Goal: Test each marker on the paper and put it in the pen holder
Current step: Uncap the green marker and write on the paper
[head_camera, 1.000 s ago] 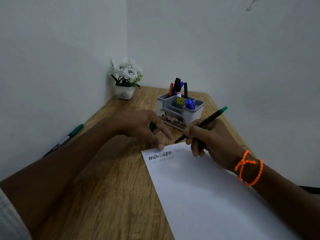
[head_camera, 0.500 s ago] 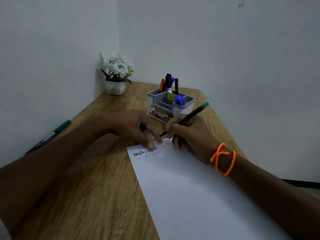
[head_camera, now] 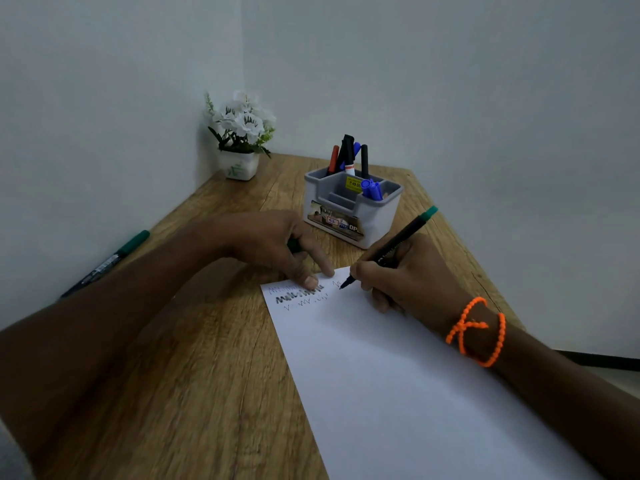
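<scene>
My right hand (head_camera: 412,282) grips a black marker with a green end (head_camera: 407,233), its tip touching the top edge of the white paper (head_camera: 398,375) beside several scribbled test lines (head_camera: 301,296). My left hand (head_camera: 266,240) presses two fingertips on the paper's top left corner and holds a small dark green cap (head_camera: 294,244) tucked under its fingers. The grey pen holder (head_camera: 379,216) stands just beyond both hands, with several markers upright in it.
Another green-capped black marker (head_camera: 107,261) lies at the table's left edge by the wall. A white pot of white flowers (head_camera: 239,164) sits in the far corner. Walls close in the wooden table (head_camera: 207,375) on the left and behind.
My right hand has lowered the marker tip onto the paper and drawn a small zigzag. My left hand stays pressing the paper corner. The camera has shifted slightly.
</scene>
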